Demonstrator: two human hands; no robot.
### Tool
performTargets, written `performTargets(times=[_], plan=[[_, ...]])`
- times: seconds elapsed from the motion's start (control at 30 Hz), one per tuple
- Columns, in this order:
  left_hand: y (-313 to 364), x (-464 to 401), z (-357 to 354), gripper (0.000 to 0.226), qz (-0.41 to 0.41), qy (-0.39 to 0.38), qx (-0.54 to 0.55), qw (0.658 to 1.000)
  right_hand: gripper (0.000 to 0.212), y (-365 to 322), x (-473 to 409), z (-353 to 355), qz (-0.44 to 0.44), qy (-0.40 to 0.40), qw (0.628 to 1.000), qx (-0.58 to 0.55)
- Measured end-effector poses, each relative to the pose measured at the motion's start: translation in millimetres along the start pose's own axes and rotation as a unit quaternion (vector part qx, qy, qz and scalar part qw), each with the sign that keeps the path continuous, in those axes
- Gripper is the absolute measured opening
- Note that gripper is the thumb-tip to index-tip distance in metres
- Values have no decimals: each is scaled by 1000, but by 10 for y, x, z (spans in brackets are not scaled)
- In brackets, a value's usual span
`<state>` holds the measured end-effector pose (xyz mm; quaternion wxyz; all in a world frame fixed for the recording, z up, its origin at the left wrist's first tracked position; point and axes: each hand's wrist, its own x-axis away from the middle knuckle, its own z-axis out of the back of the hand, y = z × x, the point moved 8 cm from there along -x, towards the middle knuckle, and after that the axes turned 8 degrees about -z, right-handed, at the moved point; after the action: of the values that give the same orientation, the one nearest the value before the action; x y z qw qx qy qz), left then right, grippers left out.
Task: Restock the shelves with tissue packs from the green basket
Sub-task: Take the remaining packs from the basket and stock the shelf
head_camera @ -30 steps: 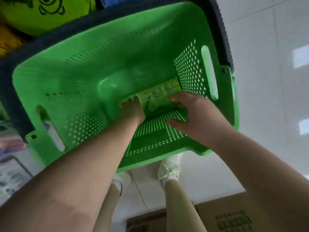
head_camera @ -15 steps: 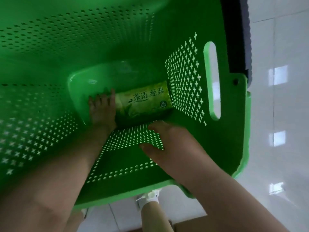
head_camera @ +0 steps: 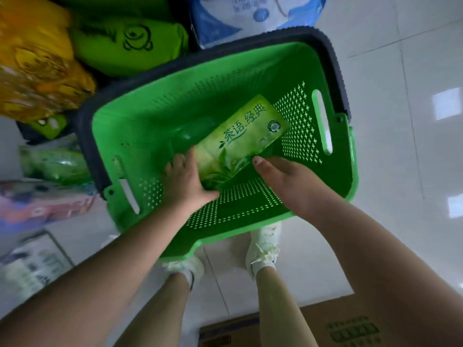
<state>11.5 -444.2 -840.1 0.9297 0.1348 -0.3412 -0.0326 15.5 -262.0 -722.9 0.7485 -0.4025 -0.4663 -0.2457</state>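
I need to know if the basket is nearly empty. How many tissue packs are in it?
1. A single green tissue pack is inside the green basket, tilted, gripped by the left hand and right hand. No others visible.

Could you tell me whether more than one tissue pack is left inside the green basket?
No, only one tissue pack shows inside the green basket, held between the left hand and right hand.
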Motion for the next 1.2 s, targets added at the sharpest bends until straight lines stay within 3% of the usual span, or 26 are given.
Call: performTargets(times=[0.5, 0.73, 1.03, 1.2], plan=[[512, 1663, 2640, 114, -185, 64, 3, 981, 53, -1811, 2111, 291, 129, 85, 987, -46], [410, 2527, 3684, 115, -182, 85, 8, 980, 56, -2539, 3132, 301, 196, 95, 976, -26], [76, 3391, 4800, 112, -185, 185, -9, 965, 55, -3405, 4184, 131, 268, 87, 959, 15], [-261, 3661, 5354, 116, -161, 204, -33, 965, 39, -3839, 4558, 77, 309, 114, 943, 51]])
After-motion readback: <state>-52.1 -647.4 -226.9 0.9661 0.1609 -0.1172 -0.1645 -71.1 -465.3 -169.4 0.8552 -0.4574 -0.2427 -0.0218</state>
